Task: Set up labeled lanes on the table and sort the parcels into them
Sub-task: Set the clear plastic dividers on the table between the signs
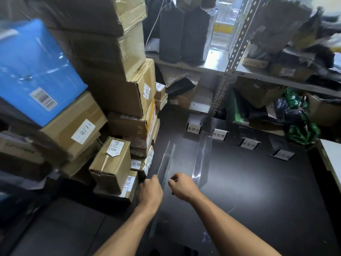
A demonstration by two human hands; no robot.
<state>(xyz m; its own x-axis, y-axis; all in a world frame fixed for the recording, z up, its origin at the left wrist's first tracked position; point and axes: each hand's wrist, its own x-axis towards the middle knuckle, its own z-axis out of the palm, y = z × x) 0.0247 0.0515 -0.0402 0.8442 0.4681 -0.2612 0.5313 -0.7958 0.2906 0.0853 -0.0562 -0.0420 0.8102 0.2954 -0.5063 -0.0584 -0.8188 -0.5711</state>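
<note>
A matte black bench [249, 191] fills the lower right of the frame. Brown cardboard parcels [110, 163], taped and tagged with white number stickers, are stacked along its left side, under a glossy blue box [35, 71] at upper left. A bundle of thin clear sheets [168, 159] stands on edge at centre, and just right of it is one taller clear divider [202, 156]. Four small label stands [193, 128] sit in a row beyond them, below a perforated metal shelf rack [234, 52]. The right hand [182, 187] has curled fingers [172, 181] pinching the near end of the sheets. The left hand [150, 191] touches the bundle's left side; its fingers are hidden behind its back, so I cannot tell their grip
</note>
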